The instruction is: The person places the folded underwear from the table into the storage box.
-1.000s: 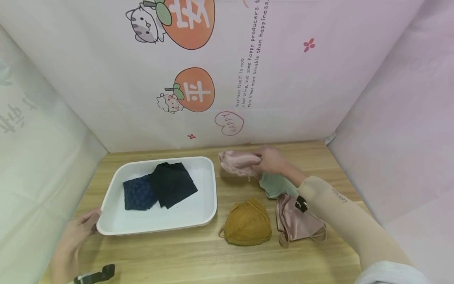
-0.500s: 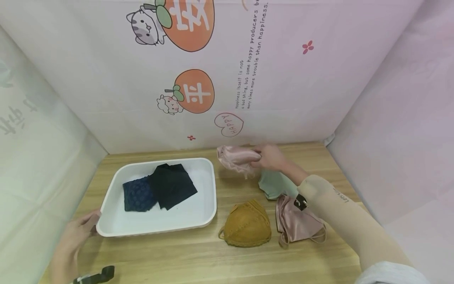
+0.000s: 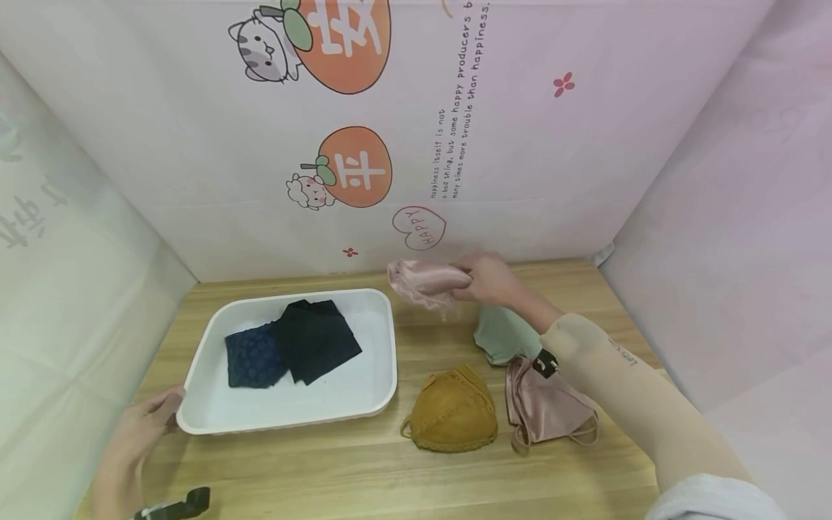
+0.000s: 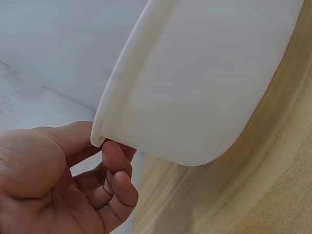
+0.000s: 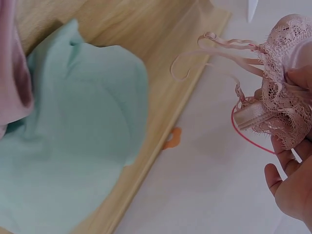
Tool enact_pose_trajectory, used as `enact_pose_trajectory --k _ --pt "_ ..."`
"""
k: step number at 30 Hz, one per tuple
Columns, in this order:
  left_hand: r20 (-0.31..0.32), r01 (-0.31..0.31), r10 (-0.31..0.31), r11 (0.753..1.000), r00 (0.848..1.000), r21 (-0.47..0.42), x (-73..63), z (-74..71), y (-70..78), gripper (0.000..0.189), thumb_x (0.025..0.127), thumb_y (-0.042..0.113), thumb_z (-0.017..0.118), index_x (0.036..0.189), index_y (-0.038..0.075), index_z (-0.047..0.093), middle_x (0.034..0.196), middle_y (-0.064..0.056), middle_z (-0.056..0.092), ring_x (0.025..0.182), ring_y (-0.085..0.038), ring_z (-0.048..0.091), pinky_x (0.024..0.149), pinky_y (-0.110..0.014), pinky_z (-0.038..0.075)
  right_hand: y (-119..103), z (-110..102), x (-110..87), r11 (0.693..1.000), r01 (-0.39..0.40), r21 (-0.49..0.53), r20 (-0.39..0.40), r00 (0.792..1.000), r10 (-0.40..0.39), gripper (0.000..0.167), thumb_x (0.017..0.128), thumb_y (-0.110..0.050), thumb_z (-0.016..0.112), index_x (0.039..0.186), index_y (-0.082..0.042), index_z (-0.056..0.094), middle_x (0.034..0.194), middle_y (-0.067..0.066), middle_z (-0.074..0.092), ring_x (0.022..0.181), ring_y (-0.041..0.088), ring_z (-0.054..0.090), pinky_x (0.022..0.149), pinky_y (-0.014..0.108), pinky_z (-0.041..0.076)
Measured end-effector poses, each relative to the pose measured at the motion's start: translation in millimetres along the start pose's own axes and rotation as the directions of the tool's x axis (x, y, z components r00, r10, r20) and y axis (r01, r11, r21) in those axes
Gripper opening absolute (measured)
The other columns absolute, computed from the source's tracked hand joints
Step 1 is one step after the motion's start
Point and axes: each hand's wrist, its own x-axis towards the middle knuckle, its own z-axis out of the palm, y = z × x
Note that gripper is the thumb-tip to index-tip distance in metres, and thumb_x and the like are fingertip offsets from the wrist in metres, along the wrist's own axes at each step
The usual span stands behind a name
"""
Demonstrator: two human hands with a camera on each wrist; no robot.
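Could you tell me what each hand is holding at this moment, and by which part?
The right hand grips the pink satin bra by its bunched lace end, lifted off the table. The left hand holds the white tray at its near-left corner rim.

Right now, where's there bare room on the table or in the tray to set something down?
Bare wood runs along the table's front edge, below the white tray and the mustard bra. The tray's right part, right of the black folded garment, is bare. The right side is crowded by the mint bra and the pink satin bra.
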Motion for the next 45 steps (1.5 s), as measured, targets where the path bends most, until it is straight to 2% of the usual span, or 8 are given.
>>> enact_pose_trajectory --k 5,12,18,22,27,31,38,45 --pt "-0.007 -0.001 0.001 1.0 1.0 -0.013 -0.8 0.4 0.3 0.08 0.101 0.06 0.042 0.148 -0.005 0.037 0.125 -0.007 0.069 0.085 0.006 0.063 0.083 -0.033 0.06 -7 -3 5.8 1.0 0.003 0.0 0.002 1.0 -0.003 0.035 0.077 -0.038 0.079 0.103 -0.015 0.075 0.088 -0.001 0.071 0.084 0.019 0.059 0.076 0.035 0.048" --pt "-0.015 0.004 -0.005 1.0 1.0 -0.025 -2.6 1.5 2.8 0.08 0.101 0.059 0.043 0.148 -0.005 0.037 0.122 -0.002 0.069 0.084 0.007 0.062 0.08 -0.028 0.06 -21 -7 12.3 0.999 0.041 -0.004 -0.011 0.999 -0.041 0.028 0.076 -0.038 0.08 0.087 -0.015 0.069 0.08 -0.002 0.067 0.077 0.018 0.056 0.07 0.033 0.046" --pt "-0.01 0.012 -0.012 1.0 1.0 -0.018 -1.0 0.3 2.1 0.081 0.1 0.061 0.043 0.149 -0.004 0.037 0.123 -0.003 0.07 0.084 0.007 0.062 0.086 -0.035 0.06 -33 -10 18.1 0.997 0.073 0.0 -0.027 0.997 -0.073 0.028 0.075 -0.037 0.08 0.088 -0.014 0.071 0.08 -0.002 0.068 0.078 0.018 0.056 0.073 0.033 0.046" --pt "-0.01 0.003 -0.003 1.0 1.0 0.002 -0.5 -0.1 2.8 0.081 0.1 0.061 0.042 0.149 -0.003 0.037 0.127 -0.01 0.068 0.084 0.008 0.062 0.088 -0.04 0.06 -41 -12 23.4 0.994 0.105 0.007 -0.031 0.994 -0.104 0.028 0.075 -0.037 0.08 0.09 -0.014 0.072 0.08 -0.002 0.069 0.076 0.017 0.057 0.072 0.032 0.047" --pt "-0.026 -0.008 0.007 1.0 1.0 -0.003 1.3 0.7 5.1 0.077 0.102 0.057 0.042 0.148 -0.005 0.037 0.124 -0.012 0.069 0.083 0.006 0.062 0.083 -0.031 0.06 -50 -14 30.1 0.99 0.141 0.019 -0.039 0.989 -0.14 0.027 0.075 -0.034 0.081 0.095 -0.015 0.074 0.088 -0.002 0.073 0.08 0.016 0.059 0.072 0.031 0.048" --pt "-0.039 -0.01 0.009 1.0 0.999 -0.027 2.7 2.3 4.9 0.071 0.105 0.05 0.042 0.147 -0.007 0.038 0.113 -0.003 0.072 0.081 0.003 0.064 0.079 -0.025 0.06 -57 -16 33.1 0.989 0.146 0.008 -0.039 0.989 -0.145 0.03 0.075 -0.032 0.08 0.099 -0.015 0.076 0.088 -0.001 0.072 0.083 0.017 0.058 0.076 0.033 0.048" --pt "-0.033 -0.014 0.013 1.0 0.999 -0.026 2.6 1.7 2.3 0.073 0.105 0.052 0.041 0.147 -0.008 0.038 0.113 -0.003 0.072 0.083 0.002 0.064 0.079 -0.026 0.06 -69 -19 38.1 0.986 0.166 -0.004 -0.051 0.985 -0.166 0.028 0.074 -0.033 0.079 0.095 -0.015 0.073 0.086 -0.002 0.07 0.082 0.017 0.057 0.076 0.033 0.048" --pt "-0.027 -0.014 0.014 1.0 1.0 0.006 0.2 2.3 -0.8 0.074 0.104 0.053 0.039 0.147 -0.007 0.038 0.116 -0.007 0.072 0.084 0.003 0.064 0.081 -0.032 0.061 -79 -16 42.2 0.983 0.181 0.01 -0.042 0.983 -0.18 0.037 0.075 -0.034 0.081 0.106 -0.014 0.075 0.092 -0.002 0.072 0.086 0.017 0.059 0.082 0.034 0.049"
